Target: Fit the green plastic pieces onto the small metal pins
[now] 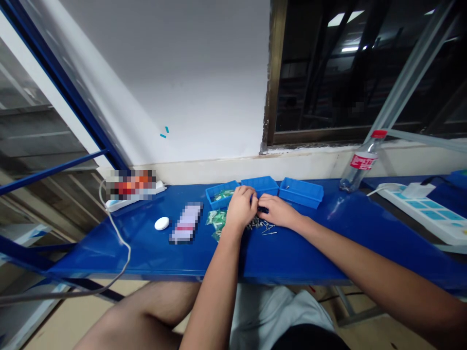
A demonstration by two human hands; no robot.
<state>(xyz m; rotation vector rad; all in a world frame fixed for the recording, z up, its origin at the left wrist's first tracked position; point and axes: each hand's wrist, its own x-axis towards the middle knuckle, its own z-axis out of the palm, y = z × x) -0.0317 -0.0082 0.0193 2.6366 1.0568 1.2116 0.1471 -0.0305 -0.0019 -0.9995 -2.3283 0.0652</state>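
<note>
My left hand (241, 208) and my right hand (280, 212) meet over the middle of the blue table, fingers curled inward and close together. A small dark shape shows at the right fingertips, but I cannot make out what either hand holds. Just below the hands lies a pile of small metal pins that look like rivets (269, 233), partly covered by them. To the left of my left hand, green-and-clear small packets (218, 221) lie on the table. Behind the hands stand a left blue bin (215, 198) holding similar green pieces, a middle blue bin (264, 186) and a right blue bin (304, 193).
A pixelated phone-shaped object (187, 222) and a white round case (162, 223) lie at the left. Power strips (426, 214) sit at both sides, with a cable (126, 257) crossing the left. A plastic bottle (359, 165) stands at the back right. The table (299, 257) meets a wall behind.
</note>
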